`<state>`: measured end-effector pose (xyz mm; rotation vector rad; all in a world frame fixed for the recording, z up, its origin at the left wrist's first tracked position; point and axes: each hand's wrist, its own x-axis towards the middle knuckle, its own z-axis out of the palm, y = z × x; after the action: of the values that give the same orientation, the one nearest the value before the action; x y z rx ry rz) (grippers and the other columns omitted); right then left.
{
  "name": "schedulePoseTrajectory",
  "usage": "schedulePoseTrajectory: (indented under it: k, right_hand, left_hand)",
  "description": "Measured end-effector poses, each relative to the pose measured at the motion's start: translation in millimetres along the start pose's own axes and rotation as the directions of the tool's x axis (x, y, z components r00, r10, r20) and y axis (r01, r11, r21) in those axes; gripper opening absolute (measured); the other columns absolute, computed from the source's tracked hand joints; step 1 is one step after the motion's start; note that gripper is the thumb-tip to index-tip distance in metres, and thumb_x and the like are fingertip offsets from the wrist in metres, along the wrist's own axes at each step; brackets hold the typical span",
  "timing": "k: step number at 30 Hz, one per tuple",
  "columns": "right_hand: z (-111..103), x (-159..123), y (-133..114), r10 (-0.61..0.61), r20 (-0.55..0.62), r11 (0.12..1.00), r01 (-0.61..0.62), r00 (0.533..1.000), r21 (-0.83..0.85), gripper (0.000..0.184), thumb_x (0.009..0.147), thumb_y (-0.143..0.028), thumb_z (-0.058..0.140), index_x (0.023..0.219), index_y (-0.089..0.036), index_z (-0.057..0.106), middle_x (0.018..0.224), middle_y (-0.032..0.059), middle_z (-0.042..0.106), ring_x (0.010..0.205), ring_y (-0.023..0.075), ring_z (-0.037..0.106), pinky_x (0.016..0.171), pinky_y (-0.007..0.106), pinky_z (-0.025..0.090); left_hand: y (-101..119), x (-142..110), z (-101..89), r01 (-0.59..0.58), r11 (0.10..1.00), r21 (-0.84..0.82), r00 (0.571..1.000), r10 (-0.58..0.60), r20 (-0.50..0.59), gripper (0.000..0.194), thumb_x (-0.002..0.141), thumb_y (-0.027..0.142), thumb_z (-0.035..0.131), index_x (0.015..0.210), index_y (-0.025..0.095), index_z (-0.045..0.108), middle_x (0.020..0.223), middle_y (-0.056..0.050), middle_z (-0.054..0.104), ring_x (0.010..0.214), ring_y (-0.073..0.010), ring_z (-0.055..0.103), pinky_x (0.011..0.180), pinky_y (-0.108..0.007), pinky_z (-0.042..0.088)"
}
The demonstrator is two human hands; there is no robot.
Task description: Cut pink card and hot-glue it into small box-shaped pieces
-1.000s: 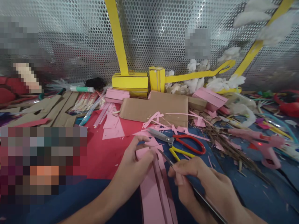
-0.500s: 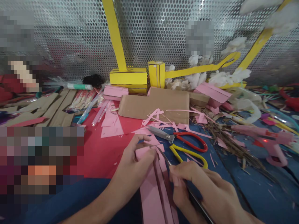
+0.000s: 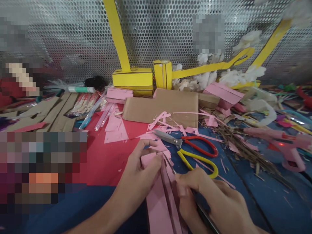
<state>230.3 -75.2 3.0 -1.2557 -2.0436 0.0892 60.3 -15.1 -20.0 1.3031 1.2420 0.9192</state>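
At the bottom centre of the frame, a long pink piece [image 3: 159,208] with dark edges runs up toward the middle. The person's left hand [image 3: 140,174] pinches its far end, thumb on top and fingers curled round the other side. The right hand [image 3: 209,198], at lower right, grips a slim pointed tool [image 3: 170,165] between thumb and fingers, its tip at the far end of the pink piece; whether it touches cannot be told.

Just beyond, right of centre, scissors [image 3: 179,142] with one red and one yellow handle lie open on the blue table [image 3: 268,191]. A red sheet [image 3: 104,162] spreads left of the hands, and a pink glue gun [image 3: 280,143] with a lit red light lies at right. Farther back, pink scraps [image 3: 159,120] lie against brown cardboard [image 3: 170,107]. Behind it a yellow box [image 3: 133,79] stands before a perforated metal screen [image 3: 156,29] across the top.
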Motion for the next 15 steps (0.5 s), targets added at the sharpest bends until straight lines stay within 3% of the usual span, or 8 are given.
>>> schedulePoseTrajectory:
  k: [8, 15]
  right_hand:
    - [-3.0, -0.7, -1.0, 0.019, 0.003, 0.999, -0.019, 1.000, 0.034, 0.021, 0.084, -0.005, 0.047, 0.090, -0.025, 0.048, 0.063, -0.0082, 0.067, 0.046, 0.0086, 0.064, 0.047, 0.018, 0.047]
    - [-0.9, -5.8, -2.0, 0.019, -0.006, 1.000, -0.020, 1.000, -0.017, 0.017, 0.087, -0.009, 0.048, 0.088, -0.026, 0.049, 0.062, -0.0070, 0.065, 0.043, 0.0107, 0.063, 0.048, 0.021, 0.050]
  left_hand:
    - [6.4, -1.3, 0.9, 0.008, 1.000, -0.001, 1.000, -0.008, -0.008, 0.018, 0.091, 0.031, 0.058, 0.107, 0.023, 0.056, 0.084, 0.002, 0.067, 0.057, -0.0110, 0.055, 0.053, -0.021, 0.041]
    - [4.7, -1.1, -0.3, -0.005, 0.999, -0.050, 1.000, 0.005, 0.012, 0.020, 0.090, 0.031, 0.059, 0.108, 0.023, 0.058, 0.094, -0.002, 0.070, 0.076, -0.0173, 0.067, 0.064, -0.025, 0.050]
